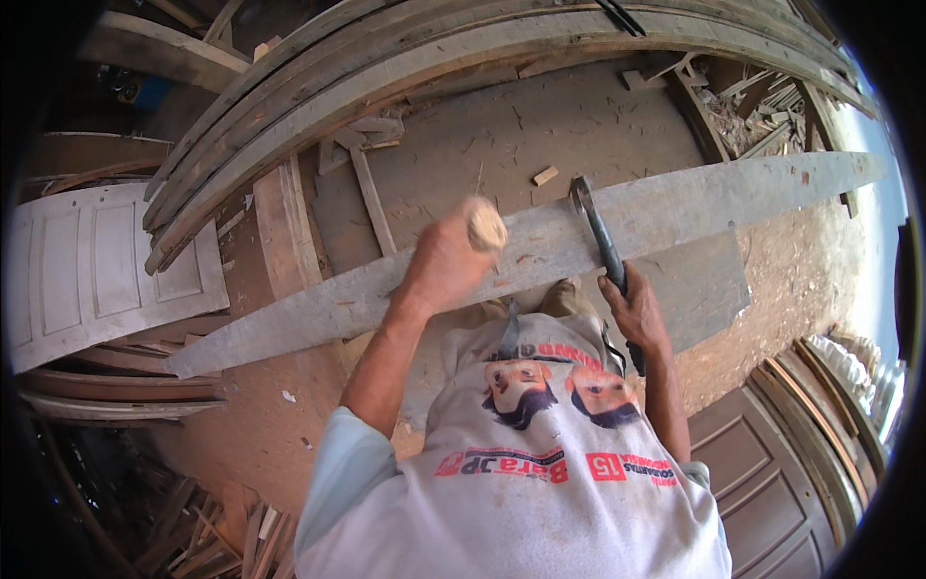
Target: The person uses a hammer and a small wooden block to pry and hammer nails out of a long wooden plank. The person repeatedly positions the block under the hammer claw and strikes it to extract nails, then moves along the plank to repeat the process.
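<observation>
My left hand (pixel 444 265), smeared by motion, is closed round a piece of light wood (pixel 489 230) whose rounded end faces up. It is above the middle of a long grey plank (pixel 675 205) that crosses in front of me. My right hand (pixel 639 314) grips the dark handle of a hammer (pixel 603 236). Its metal head lies over the plank, to the right of my left hand. Part of the hammer's handle is hidden by my fingers. A narrow grey strip (pixel 509 333), perhaps metal, shows at my waist below the plank.
Long curved-looking boards (pixel 434 63) are stacked beyond the plank. A small wood block (pixel 546 176) lies on the grey surface behind it. To the left leans a white panelled door (pixel 116 270); a brown panelled door (pixel 762 473) is at lower right. Scrap wood (pixel 256 531) lies at lower left.
</observation>
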The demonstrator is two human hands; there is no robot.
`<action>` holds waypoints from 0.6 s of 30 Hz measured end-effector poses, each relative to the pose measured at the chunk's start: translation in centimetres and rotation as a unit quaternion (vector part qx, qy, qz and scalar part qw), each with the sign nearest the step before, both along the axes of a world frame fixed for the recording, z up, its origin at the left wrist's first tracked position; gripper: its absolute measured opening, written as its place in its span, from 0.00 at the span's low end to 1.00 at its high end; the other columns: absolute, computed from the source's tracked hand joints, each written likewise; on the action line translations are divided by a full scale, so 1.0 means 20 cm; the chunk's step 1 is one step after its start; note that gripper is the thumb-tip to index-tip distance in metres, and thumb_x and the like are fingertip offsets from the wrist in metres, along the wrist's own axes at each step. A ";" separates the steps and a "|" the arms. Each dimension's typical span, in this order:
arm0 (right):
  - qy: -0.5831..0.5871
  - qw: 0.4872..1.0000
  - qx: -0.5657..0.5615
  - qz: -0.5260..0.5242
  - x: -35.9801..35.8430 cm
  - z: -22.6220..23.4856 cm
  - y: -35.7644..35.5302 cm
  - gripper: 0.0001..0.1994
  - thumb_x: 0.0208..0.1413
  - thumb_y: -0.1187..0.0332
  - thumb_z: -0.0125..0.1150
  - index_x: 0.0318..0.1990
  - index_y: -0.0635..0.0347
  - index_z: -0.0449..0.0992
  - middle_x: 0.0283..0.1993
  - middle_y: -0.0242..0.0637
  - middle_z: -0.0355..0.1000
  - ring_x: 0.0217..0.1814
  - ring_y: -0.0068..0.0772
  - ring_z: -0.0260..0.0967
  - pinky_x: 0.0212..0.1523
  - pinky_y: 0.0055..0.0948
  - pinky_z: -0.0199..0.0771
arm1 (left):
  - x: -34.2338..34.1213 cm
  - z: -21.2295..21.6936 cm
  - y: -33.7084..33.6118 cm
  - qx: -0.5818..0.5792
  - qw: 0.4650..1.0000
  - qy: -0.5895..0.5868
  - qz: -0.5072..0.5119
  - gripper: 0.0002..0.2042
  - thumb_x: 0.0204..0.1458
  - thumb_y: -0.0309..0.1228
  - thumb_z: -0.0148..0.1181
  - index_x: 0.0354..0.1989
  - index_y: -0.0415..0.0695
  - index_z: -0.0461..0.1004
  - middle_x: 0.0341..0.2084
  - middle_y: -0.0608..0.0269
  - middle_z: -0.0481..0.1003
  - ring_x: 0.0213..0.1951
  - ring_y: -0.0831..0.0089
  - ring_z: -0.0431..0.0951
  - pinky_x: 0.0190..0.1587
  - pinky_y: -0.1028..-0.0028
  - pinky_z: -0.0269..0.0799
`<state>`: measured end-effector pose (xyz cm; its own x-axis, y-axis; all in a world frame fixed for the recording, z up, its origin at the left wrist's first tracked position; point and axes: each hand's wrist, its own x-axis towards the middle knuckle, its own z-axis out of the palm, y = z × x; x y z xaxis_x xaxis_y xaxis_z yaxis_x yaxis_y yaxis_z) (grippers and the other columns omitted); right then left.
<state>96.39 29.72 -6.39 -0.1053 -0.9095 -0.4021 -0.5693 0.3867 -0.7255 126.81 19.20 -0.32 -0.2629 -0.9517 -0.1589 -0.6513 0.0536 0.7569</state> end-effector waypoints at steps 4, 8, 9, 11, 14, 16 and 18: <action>-0.010 1.000 -0.011 -0.001 -0.02 -0.02 0.01 0.21 0.67 0.54 0.64 0.44 0.68 0.73 0.28 0.48 0.66 0.32 0.42 0.65 0.37 0.45 0.68 | 0.00 0.23 -0.12 -0.002 1.000 0.005 -0.015 0.22 0.52 0.29 0.74 0.53 0.41 0.72 0.42 0.43 0.83 0.47 0.46 0.85 0.49 0.55 0.80; -0.011 1.000 -0.023 0.007 -0.01 -0.01 0.00 0.21 0.66 0.54 0.63 0.44 0.68 0.73 0.28 0.47 0.65 0.32 0.38 0.64 0.38 0.44 0.68 | 0.04 0.07 -0.08 0.084 0.977 -0.175 -0.088 0.23 0.52 0.32 0.77 0.52 0.41 0.72 0.42 0.46 0.83 0.47 0.47 0.85 0.50 0.55 0.79; -0.015 0.999 -0.028 0.006 -0.01 -0.01 0.00 0.21 0.66 0.54 0.64 0.45 0.69 0.73 0.30 0.53 0.67 0.34 0.46 0.67 0.40 0.46 0.69 | 0.05 0.02 -0.04 0.095 0.972 -0.190 -0.102 0.23 0.52 0.32 0.76 0.52 0.41 0.72 0.42 0.44 0.83 0.47 0.45 0.84 0.50 0.54 0.78; -0.021 0.999 -0.038 0.008 0.00 -0.01 0.00 0.20 0.66 0.56 0.65 0.45 0.69 0.72 0.35 0.64 0.72 0.39 0.63 0.73 0.45 0.51 0.71 | 0.06 -0.04 -0.01 0.080 0.980 -0.160 -0.083 0.22 0.53 0.32 0.74 0.52 0.39 0.72 0.42 0.39 0.82 0.47 0.38 0.83 0.50 0.50 0.77; -0.014 1.000 -0.010 0.004 0.00 0.02 -0.01 0.20 0.66 0.56 0.64 0.45 0.69 0.73 0.36 0.64 0.73 0.41 0.65 0.72 0.45 0.52 0.71 | 0.07 -0.09 -0.01 0.052 0.984 -0.149 -0.076 0.21 0.54 0.33 0.72 0.51 0.38 0.72 0.41 0.37 0.82 0.47 0.35 0.82 0.49 0.47 0.77; -0.015 1.000 -0.021 0.001 -0.01 0.02 0.00 0.20 0.66 0.56 0.64 0.46 0.69 0.73 0.37 0.64 0.73 0.41 0.66 0.72 0.46 0.52 0.71 | 0.08 -0.12 -0.03 0.025 0.988 -0.144 -0.049 0.20 0.54 0.33 0.72 0.50 0.38 0.72 0.40 0.37 0.82 0.46 0.35 0.82 0.49 0.47 0.77; -0.017 0.999 -0.026 0.007 -0.01 0.01 0.00 0.20 0.67 0.56 0.64 0.45 0.69 0.72 0.36 0.62 0.71 0.40 0.61 0.71 0.45 0.50 0.71 | 0.08 -0.15 -0.06 -0.006 0.992 -0.130 0.002 0.18 0.55 0.32 0.71 0.49 0.38 0.72 0.40 0.37 0.82 0.46 0.36 0.82 0.48 0.47 0.77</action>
<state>96.09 29.75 -6.18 -0.0787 -0.9303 -0.3582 -0.5487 0.3404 -0.7636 128.37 18.09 -3.34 -0.2117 -0.9548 -0.2085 -0.8241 0.0597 0.5633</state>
